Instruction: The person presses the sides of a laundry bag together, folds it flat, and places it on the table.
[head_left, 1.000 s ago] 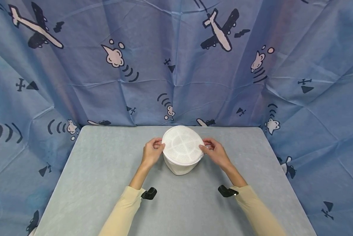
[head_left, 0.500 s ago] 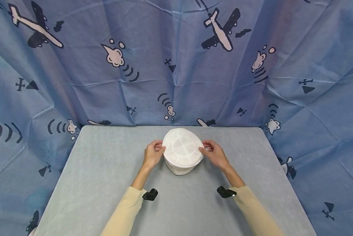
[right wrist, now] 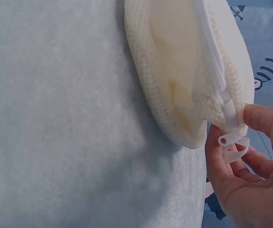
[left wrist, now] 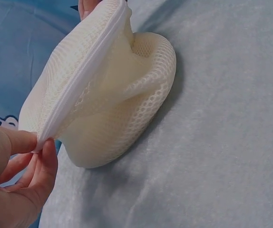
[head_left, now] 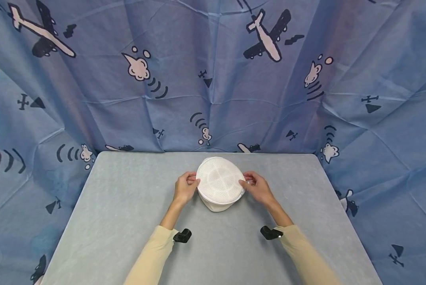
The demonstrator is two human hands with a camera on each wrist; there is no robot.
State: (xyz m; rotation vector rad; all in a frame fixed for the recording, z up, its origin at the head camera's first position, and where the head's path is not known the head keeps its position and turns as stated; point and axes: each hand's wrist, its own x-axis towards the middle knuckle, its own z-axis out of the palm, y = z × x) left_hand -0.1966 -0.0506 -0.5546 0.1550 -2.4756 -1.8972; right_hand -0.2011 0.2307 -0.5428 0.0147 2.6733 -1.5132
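1. Your left hand (head_left: 185,189) pinches the mesh bag's (head_left: 219,183) left rim at mid-table (head_left: 109,221).
2. Your right hand (head_left: 256,186) pinches the zipper pull (right wrist: 228,140) on its right rim.
3. The zipper seam runs around the rim between your hands.

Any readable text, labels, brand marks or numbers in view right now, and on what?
None: no words, numbers or brand marks can be read anywhere.
The white mesh bag shows no label or print.
The blue backdrop cloth carries only pictures: planes, clouds and signal arcs.
The grey table cover is plain.
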